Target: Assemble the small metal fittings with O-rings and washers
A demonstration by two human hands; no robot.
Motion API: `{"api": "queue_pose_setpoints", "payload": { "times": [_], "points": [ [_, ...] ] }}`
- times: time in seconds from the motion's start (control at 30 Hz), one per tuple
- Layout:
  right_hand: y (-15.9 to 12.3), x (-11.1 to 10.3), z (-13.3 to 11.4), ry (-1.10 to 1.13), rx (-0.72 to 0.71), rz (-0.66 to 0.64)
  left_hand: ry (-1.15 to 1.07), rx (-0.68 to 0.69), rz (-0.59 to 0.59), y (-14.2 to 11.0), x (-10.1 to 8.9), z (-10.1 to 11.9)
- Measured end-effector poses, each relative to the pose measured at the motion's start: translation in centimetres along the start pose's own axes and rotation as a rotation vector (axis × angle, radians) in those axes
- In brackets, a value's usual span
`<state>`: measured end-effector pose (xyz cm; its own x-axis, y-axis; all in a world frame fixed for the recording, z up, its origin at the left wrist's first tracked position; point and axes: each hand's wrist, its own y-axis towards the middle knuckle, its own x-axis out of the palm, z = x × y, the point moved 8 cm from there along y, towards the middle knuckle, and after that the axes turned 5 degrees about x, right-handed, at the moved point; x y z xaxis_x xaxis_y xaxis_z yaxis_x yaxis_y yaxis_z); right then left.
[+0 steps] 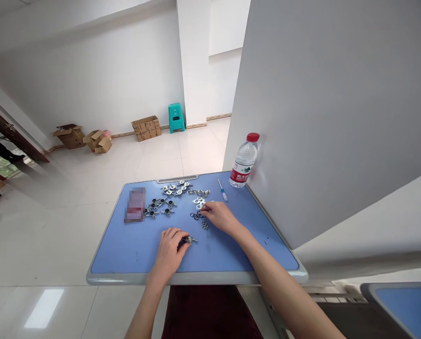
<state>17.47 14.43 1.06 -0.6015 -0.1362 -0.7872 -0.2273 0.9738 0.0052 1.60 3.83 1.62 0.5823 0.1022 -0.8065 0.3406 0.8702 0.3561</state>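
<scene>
My left hand [171,246] rests near the front of the blue table, its fingers closed around a small metal fitting [190,239] with a stub poking out to the right. Farther right, my right hand [220,215] reaches down with fingertips pinched beside a pile of black rubber rings [195,215]; whatever is between them is too small to make out. Flat silver plates [198,201] lie just beyond those fingertips. Below them sits a small heap of screws or nuts [205,225]. Metal fittings with black centres [157,203] are grouped at the left.
More silver fittings [177,188] and metal levers [200,192] lie at the back of the table [125,254]. A screwdriver [223,192] and a water bottle [244,162] stand or lie at right, beside a grey wall. A blurred-out flat item [135,205] is at left.
</scene>
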Motion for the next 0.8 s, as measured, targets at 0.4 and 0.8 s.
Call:
{"api": "queue_pose_setpoints", "payload": {
  "times": [0.4,0.8],
  "points": [
    [-5.2,2.1,-4.4,0.444,-0.219,-0.412,0.007,-0.016,-0.025,0.0,0.1,0.1],
    [-5.7,2.9,-4.6,0.293,-0.261,-0.425,0.005,-0.002,-0.019,-0.1,0.4,-0.2]
  ]
}}
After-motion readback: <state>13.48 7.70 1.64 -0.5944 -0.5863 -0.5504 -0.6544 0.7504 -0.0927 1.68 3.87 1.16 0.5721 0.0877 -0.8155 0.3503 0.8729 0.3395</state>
